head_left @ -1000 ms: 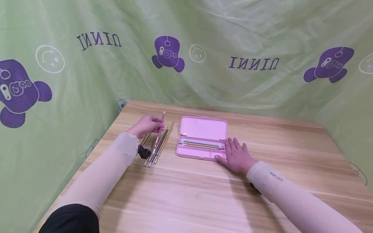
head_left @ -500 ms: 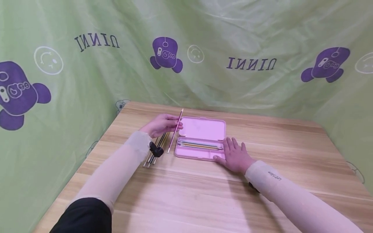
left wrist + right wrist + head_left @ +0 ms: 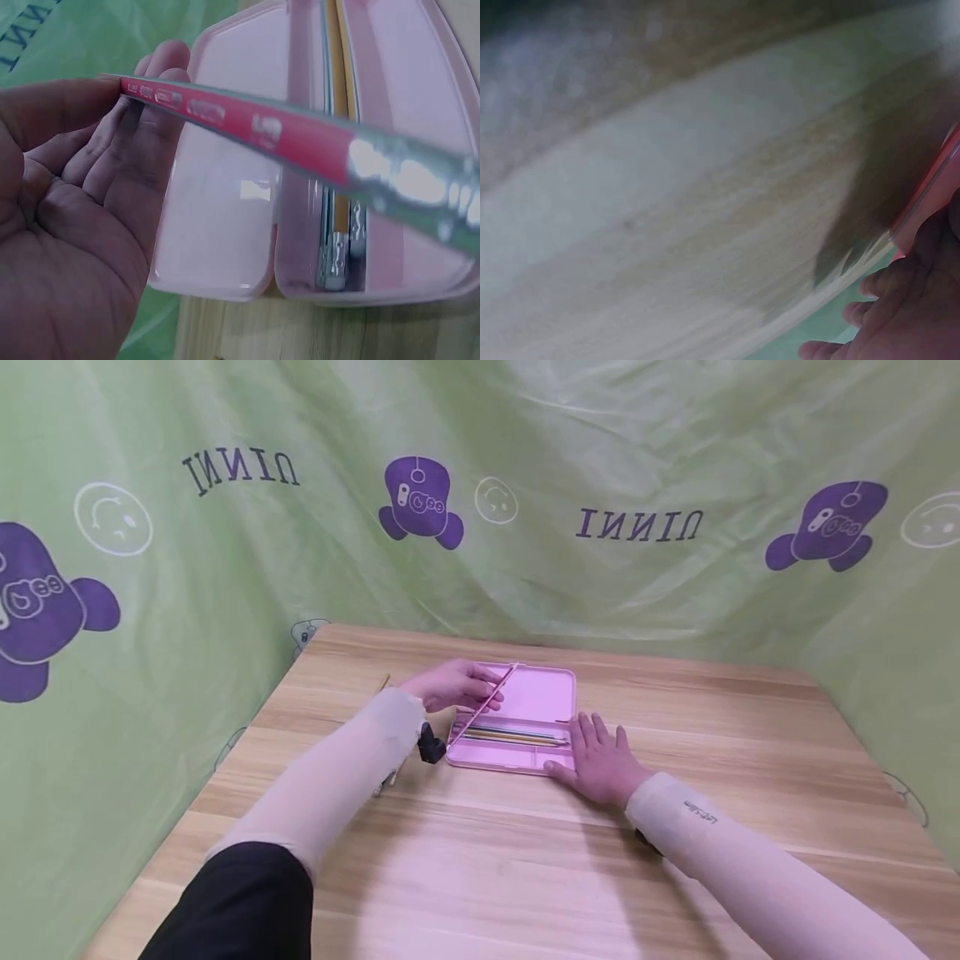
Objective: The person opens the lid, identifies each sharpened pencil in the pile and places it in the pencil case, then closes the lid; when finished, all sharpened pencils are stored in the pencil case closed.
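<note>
A red pencil (image 3: 225, 112) with a silver eraser end is pinched between the thumb and fingers of my left hand (image 3: 459, 684). It slants over the left part of an open pink pencil case (image 3: 510, 766). Several pencils (image 3: 339, 60), one of them yellow, lie side by side in the case's long rear compartment, next to the raised divider. The lid (image 3: 543, 692) is folded back flat toward the far side. My right hand (image 3: 603, 764) rests at the case's right end with fingers spread, its thumb by the front right corner.
More pencils (image 3: 384, 783) lie on the wooden table (image 3: 487, 860) left of the case, mostly hidden beneath my left forearm. A green curtain (image 3: 337, 560) with purple cartoon figures hangs behind the table and along its sides.
My left hand has carried the red pencil rightward, from above the loose pencils at the left to over the pencil case. The right hand has stayed at the case's right end.
</note>
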Demonstrator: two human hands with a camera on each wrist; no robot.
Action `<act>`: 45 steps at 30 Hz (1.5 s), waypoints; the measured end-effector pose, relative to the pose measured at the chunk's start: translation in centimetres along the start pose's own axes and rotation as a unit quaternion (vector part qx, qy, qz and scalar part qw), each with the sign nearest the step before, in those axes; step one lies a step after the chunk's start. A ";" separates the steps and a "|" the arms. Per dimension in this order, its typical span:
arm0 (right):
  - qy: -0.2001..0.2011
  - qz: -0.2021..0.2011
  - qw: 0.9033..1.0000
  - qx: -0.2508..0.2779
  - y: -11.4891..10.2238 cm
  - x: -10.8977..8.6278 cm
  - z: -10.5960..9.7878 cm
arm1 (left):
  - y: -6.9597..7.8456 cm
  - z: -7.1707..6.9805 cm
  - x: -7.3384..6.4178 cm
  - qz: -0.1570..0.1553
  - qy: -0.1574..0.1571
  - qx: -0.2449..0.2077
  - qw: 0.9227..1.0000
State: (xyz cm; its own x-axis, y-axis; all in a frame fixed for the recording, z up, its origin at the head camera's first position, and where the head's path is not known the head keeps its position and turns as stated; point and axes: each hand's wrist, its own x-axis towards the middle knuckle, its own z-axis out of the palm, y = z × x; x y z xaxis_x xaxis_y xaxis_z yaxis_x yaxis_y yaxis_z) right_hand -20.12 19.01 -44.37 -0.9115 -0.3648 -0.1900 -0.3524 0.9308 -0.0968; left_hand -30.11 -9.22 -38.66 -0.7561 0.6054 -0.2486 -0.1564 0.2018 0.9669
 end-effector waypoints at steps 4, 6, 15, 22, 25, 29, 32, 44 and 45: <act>0.004 -0.002 1.000 0.002 0.0 0.0 0.1 | -0.1 0.7 1.1 -0.006 -0.015 0.034 0.999; 0.004 -0.001 1.000 0.002 0.0 0.1 0.1 | -0.1 1.1 1.5 -0.009 -0.025 0.048 0.999; 0.006 0.001 1.000 -0.006 0.4 0.4 0.7 | 0.6 2.9 2.8 -0.004 -0.032 0.127 0.991; 0.007 0.005 1.000 -0.004 0.1 0.2 0.3 | 0.7 4.2 3.5 0.039 -0.011 0.246 0.968; 0.004 0.005 1.000 0.001 0.0 0.2 0.2 | 0.2 4.4 3.9 0.053 -0.009 0.297 0.953; 0.007 0.003 1.000 0.003 -0.1 0.1 0.1 | -0.4 4.7 4.1 0.068 -0.018 0.359 0.931; 0.007 0.003 1.000 0.000 -0.1 0.1 0.1 | -0.5 5.0 4.0 0.072 -0.029 0.394 0.916; 0.008 -0.001 1.000 0.005 0.1 0.2 0.4 | -1.4 5.2 4.3 0.087 -0.026 0.458 0.885; 0.010 -0.002 1.000 0.009 0.1 0.1 0.4 | -1.4 5.2 4.3 0.089 -0.020 0.458 0.884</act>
State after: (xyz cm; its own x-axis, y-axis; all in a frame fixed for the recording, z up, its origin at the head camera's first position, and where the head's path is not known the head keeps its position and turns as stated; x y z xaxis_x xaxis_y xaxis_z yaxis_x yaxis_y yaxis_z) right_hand -20.20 19.06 -44.81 -0.9142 -0.3678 -0.1700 -0.3522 0.9288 -0.1154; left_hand -29.81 -2.91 -41.41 -0.6907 0.7138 -0.1160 0.5577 0.6280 0.5428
